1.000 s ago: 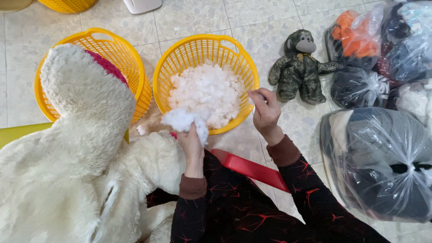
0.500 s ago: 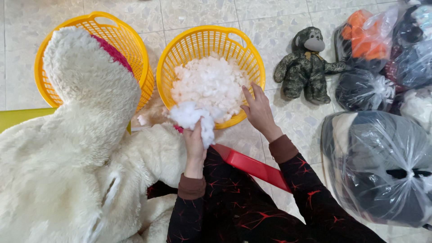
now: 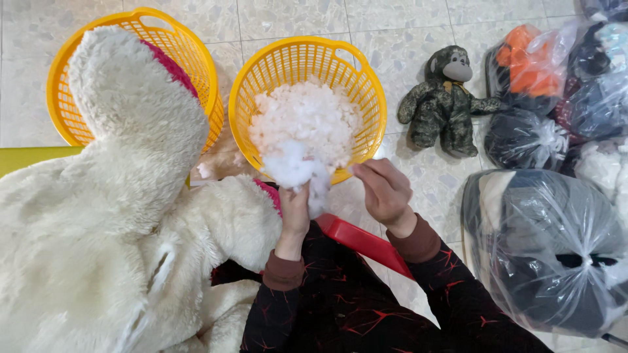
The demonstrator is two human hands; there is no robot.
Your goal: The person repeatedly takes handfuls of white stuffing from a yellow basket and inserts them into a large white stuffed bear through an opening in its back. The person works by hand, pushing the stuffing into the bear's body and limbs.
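The person's left hand (image 3: 296,208) is closed around a loose clump of white fibre stuffing (image 3: 297,171), fingers wrapped about its lower end so that the fluff billows out above the knuckles and a strand hangs down beside the wrist. The right hand (image 3: 386,191) sits just beside it, fingers curled inward and loosely bent, thumb tucked near the fingertips; whether it pinches a wisp of stuffing I cannot tell, but it holds nothing large.

Both forearms rise from the bottom of the view in dark sleeves with a red crackle pattern and brown cuffs, the left one nearly upright, the right one angled in from the side, wrists near each other.

Directly beyond the hands stands a round yellow plastic mesh basket (image 3: 366,85), partly filled with more white stuffing; the held clump overlaps its near rim. To the outer side of the left hand lies a big cream-white fluffy plush toy (image 3: 104,216), its body pressing against the left wrist, its head covering much of a second yellow mesh basket (image 3: 62,98). Under the wrists a red plastic edge (image 3: 363,240) shows.

Beyond the right hand, well apart, a dark plush monkey in a camouflage suit (image 3: 441,104) sits on the pale tiled floor (image 3: 392,33), and clear plastic bags of soft toys (image 3: 549,255) crowd that side, leaving a strip of bare tile between them and the right forearm.
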